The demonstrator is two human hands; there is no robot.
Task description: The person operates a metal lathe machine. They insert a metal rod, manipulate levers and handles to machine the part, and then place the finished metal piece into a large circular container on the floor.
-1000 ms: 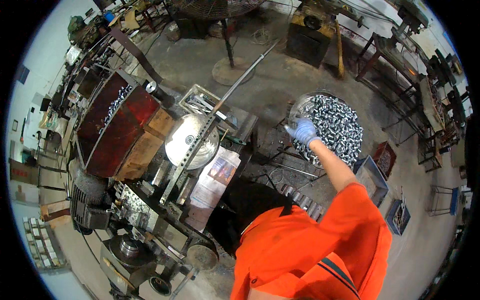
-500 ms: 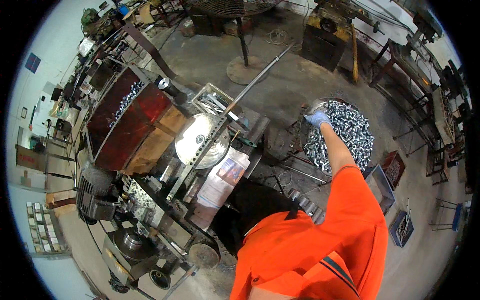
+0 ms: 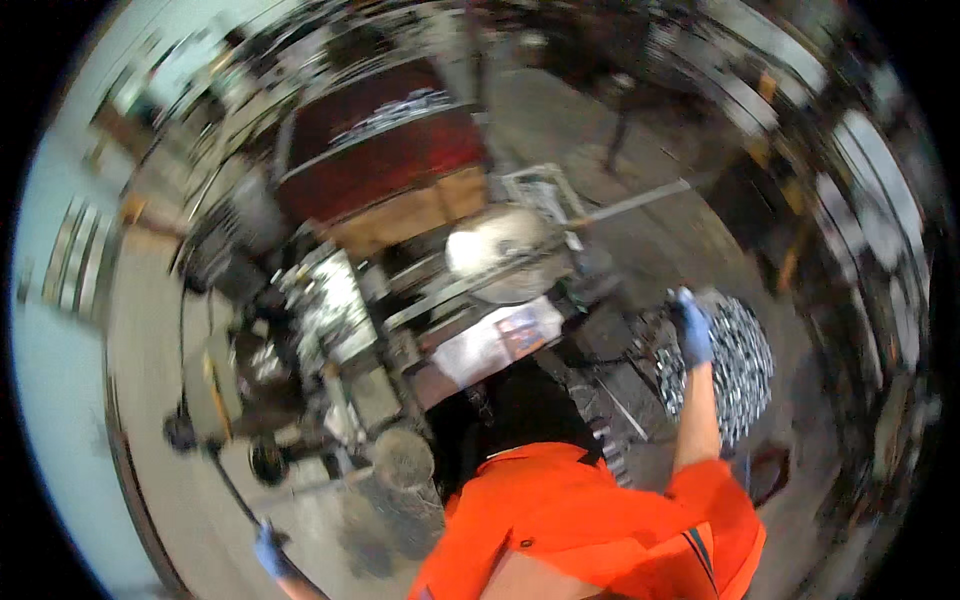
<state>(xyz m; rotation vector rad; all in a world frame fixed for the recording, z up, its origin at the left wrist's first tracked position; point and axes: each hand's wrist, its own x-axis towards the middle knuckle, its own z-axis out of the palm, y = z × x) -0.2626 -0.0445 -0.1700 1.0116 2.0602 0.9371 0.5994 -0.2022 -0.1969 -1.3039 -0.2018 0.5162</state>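
In the head view, my right hand [image 3: 693, 332], in a pale blue glove, reaches out over the left edge of the round basket [image 3: 655, 340], near the shiny metal pieces [image 3: 738, 382] that fill the rest of it out to its right edge; I take it the basket stands on my right so that a nearly straight arm gets there without a step. Blur hides my fingers, so I cannot tell whether they close on a piece or are bare. My left hand [image 3: 268, 552], gloved too, is far out to the other side, by the lower end of a dark rod [image 3: 232, 487] sloping down from the machine; I cannot tell whether it grips the rod or only lies beside it, perhaps to steady me. Ahead, more pieces [image 3: 390, 115] lie heaped inside the far edge of the red bin [image 3: 385, 185]. The paper sheet [image 3: 468, 352] lies along the machine's near edge, likely where I can read it, just before the round plate [image 3: 490, 250].
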